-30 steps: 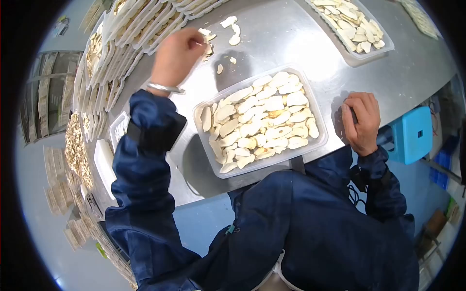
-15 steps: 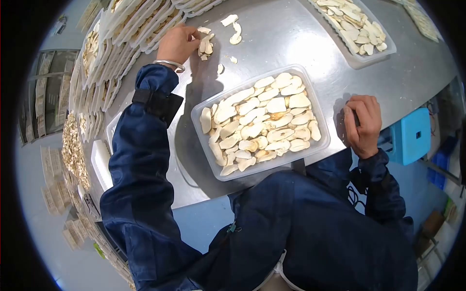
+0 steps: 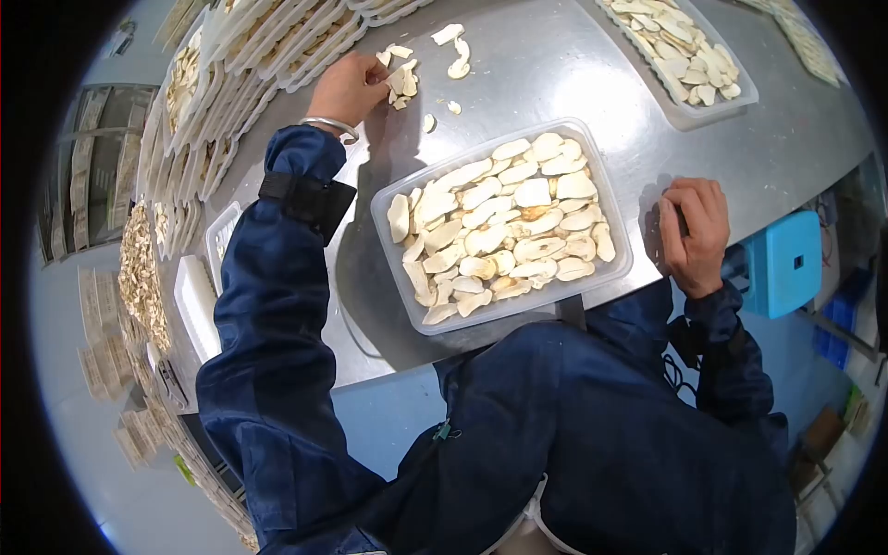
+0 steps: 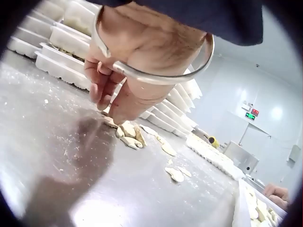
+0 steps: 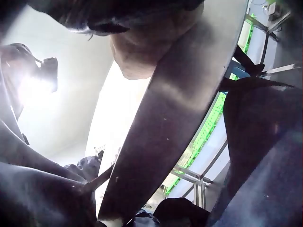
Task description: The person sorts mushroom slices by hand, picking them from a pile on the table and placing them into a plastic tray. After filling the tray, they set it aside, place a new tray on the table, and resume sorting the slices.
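Observation:
My left hand (image 3: 350, 91), with a silver bangle at its wrist, is at a small pile of pale mushroom slices (image 3: 404, 80) on the metal table. Its thumb and fingers pinch at the pile's near side, and a slice (image 4: 110, 121) shows at the fingertips in the left wrist view. In front of my body, a clear plastic tray (image 3: 622, 268) holds rows of flat mushroom slices. Beside that tray, at the table's edge, my right hand (image 3: 696, 236) rests with fingers loosely curled and holds nothing visible. The right wrist view shows it mostly hidden above the table edge.
Stacked trays (image 3: 277, 46) of slices rise close behind my left hand. Another filled tray (image 3: 680, 55) stands at the far right. A few loose slices (image 3: 460, 57) lie beyond the pile. A blue stool (image 3: 784, 264) is beyond the table's right edge.
My left hand has come down to the pile of slices and then shifted slightly right against it. The right hand stays at the table's edge.

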Available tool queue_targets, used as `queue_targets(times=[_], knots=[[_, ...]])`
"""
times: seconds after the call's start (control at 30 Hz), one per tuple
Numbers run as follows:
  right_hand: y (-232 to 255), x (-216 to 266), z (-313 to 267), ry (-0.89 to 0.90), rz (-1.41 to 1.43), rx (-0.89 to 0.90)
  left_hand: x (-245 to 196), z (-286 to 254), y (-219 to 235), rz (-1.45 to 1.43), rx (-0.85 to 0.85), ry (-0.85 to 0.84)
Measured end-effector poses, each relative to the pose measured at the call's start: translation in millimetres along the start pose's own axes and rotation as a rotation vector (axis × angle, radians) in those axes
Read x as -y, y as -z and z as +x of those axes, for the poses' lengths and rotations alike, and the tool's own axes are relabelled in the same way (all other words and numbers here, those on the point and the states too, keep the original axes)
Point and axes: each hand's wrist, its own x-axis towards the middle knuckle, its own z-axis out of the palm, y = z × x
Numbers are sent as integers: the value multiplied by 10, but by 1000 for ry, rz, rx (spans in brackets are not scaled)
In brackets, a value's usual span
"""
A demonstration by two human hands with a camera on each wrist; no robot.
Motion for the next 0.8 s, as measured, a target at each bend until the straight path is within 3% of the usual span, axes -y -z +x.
queue_targets(times=[0.23, 0.37, 0.43, 0.5, 0.57, 0.8], knots=[[-1, -11, -5, -8, -4, 7, 143, -66, 77, -206, -27, 103], [4, -20, -16, -5, 2, 4, -275, -467, 509, -275, 113, 122], [3, -9, -8, -5, 11, 1, -495, -686, 607, -267, 219, 22], [4, -10, -11, 0, 17, 9, -753, -867, 623, -344, 292, 79], [6, -7, -6, 4, 19, 10, -814, -936, 568, -343, 331, 22], [4, -25, -20, 14, 3, 10, -860, -975, 423, -271, 374, 55]])
